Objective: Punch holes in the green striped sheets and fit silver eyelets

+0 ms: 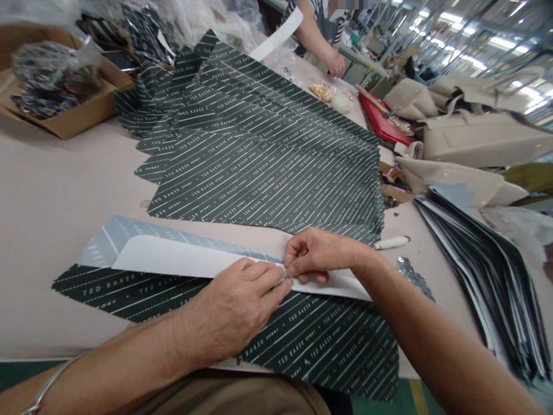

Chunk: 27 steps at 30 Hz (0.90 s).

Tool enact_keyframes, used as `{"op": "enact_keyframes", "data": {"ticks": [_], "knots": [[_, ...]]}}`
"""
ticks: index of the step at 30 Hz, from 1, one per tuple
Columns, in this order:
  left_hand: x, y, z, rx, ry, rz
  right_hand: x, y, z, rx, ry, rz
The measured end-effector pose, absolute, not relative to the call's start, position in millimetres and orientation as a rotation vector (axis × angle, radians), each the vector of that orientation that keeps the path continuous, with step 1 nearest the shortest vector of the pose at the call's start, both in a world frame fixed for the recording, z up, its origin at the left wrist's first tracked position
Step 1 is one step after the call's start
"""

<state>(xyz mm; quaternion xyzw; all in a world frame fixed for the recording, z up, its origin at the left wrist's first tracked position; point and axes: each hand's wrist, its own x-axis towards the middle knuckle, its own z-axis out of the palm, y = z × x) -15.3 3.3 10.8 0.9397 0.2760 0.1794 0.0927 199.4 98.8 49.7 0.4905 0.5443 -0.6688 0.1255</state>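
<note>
A dark green printed paper sheet (pixel 328 340) with white diagonal lettering lies at the table's near edge, its top flap (pixel 181 256) folded over so the white underside shows. My left hand (pixel 233 305) rests on the sheet with its fingers pressed together at the fold. My right hand (pixel 315 253) pinches something tiny against the left fingertips at the flap's edge; I cannot make out what it is.
Several more green printed sheets (pixel 259 150) fan out across the table's middle. A stack of folded sheets (pixel 488 276) lies at right, a white pen (pixel 391 242) beside it. A cardboard box (pixel 64 86) sits far left. Beige bags (pixel 475 138) and another person's hand (pixel 336 63) are at the back.
</note>
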Motion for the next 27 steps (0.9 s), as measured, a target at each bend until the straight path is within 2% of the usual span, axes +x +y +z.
{"op": "enact_keyframes", "data": {"ticks": [5,7,9,10,12,14,16,21,27], "knots": [[-15,3,14,2.804,0.849,0.543,202,88,43,1.571,1.624,-2.068],[-15,3,14,2.815,0.833,0.55,210,80,43,1.77,1.737,-2.07],[-16,3,12,2.828,0.801,0.573,230,72,45,2.071,2.002,-1.904],[-16,4,12,2.833,0.791,0.592,245,67,45,2.248,2.175,-1.686],[-15,4,10,2.84,0.796,0.636,286,59,45,2.495,2.479,-0.954],[-14,5,9,2.842,0.809,0.698,332,50,43,2.423,2.593,-0.222],[-13,6,6,2.84,0.803,0.779,372,41,40,2.218,2.59,0.087],[-11,10,5,2.887,0.739,0.886,410,34,34,2.034,2.564,0.112],[-13,5,12,2.85,0.784,0.701,419,45,30,1.888,2.6,0.123]]}}
